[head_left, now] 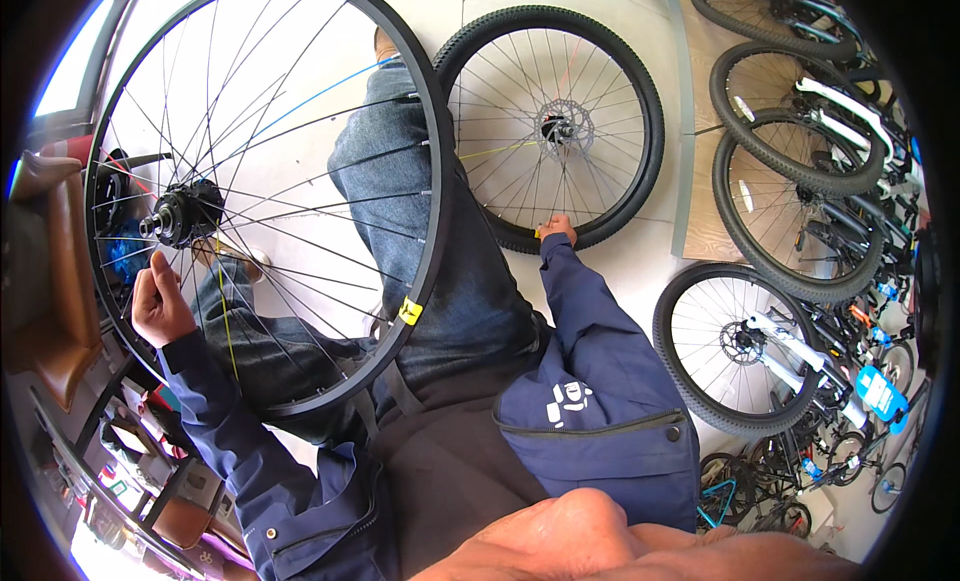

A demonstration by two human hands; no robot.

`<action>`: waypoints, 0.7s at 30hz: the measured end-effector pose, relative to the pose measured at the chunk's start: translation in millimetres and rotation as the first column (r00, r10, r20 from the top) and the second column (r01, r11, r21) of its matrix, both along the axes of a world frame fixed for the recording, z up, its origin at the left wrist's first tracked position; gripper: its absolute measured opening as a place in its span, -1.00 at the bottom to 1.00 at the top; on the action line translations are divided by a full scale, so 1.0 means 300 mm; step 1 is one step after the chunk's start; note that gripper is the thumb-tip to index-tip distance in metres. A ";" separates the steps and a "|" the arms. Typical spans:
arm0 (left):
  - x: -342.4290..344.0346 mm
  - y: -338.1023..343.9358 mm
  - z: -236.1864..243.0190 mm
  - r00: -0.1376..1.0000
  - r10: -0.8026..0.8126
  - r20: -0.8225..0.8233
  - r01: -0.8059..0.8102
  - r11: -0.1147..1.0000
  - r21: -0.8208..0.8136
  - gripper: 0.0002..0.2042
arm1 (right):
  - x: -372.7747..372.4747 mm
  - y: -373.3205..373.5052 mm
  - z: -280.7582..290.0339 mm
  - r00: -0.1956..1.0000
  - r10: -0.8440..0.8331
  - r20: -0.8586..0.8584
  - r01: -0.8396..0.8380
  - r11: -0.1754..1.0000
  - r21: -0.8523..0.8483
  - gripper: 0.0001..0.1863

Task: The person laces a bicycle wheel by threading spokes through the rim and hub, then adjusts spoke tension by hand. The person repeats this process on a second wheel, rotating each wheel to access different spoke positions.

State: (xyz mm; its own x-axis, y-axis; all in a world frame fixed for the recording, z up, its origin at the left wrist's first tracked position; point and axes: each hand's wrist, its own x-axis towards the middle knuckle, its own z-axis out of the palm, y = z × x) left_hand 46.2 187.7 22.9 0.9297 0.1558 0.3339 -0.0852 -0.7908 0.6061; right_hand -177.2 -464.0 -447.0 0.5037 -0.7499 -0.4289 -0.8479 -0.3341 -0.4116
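Observation:
A bare spoked wheel (430, 231) with a black rim, hub and yellow sticker stands raised over my legs at the left. My left hand (162, 303) is curled closed at its spokes, below the hub (190, 211). A second wheel (625, 191), with a knobby tyre and brake disc (562, 131), lies on the pale floor beside my right leg. My right hand (555, 228) is closed at the lower rim of this wheel, by a small yellow patch partly hidden by my fingers.
Several bicycles (770, 341) with front wheels and forks crowd the right side, some over a wood-look board (705, 211). A brown padded seat (62, 281) and a shelf of items (150, 431) are at the left, below a window (65, 66).

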 end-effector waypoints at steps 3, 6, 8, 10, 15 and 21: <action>0.001 0.001 -0.003 1.000 0.004 0.002 -0.004 1.000 -0.017 -0.49 | 0.008 -0.002 0.021 0.998 0.033 -0.046 -0.034 0.999 -0.028 -0.53; -0.001 0.003 -0.005 1.000 0.005 -0.003 -0.005 1.000 -0.018 -0.49 | 0.021 0.011 0.058 0.995 0.064 -0.072 -0.067 0.997 -0.040 -0.56; -0.001 0.006 -0.006 1.000 0.005 -0.009 -0.005 1.000 -0.024 -0.49 | 0.030 0.019 0.082 0.991 0.049 -0.122 -0.055 0.998 -0.044 -0.57; 0.000 0.009 -0.007 1.000 0.012 -0.022 -0.013 0.999 -0.032 -0.49 | 0.035 0.021 0.094 0.995 0.059 -0.079 -0.059 0.998 -0.002 -0.59; -0.002 0.009 -0.005 1.000 0.011 -0.016 -0.012 1.000 -0.016 -0.49 | 0.004 -0.061 0.036 0.988 0.121 -0.090 -0.109 0.985 0.132 -0.71; -0.002 -0.001 -0.002 1.000 -0.003 -0.009 0.003 1.000 -0.030 -0.49 | -0.037 -0.217 -0.116 0.972 0.195 -0.128 -0.149 0.943 0.297 -0.78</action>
State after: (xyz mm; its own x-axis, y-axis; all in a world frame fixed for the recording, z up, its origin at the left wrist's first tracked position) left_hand 45.7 187.4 22.2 0.9331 0.1625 0.3208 -0.0822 -0.7721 0.6302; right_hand -188.3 -529.2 -481.8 0.5251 -0.4935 -0.6933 -0.8483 -0.3689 -0.3799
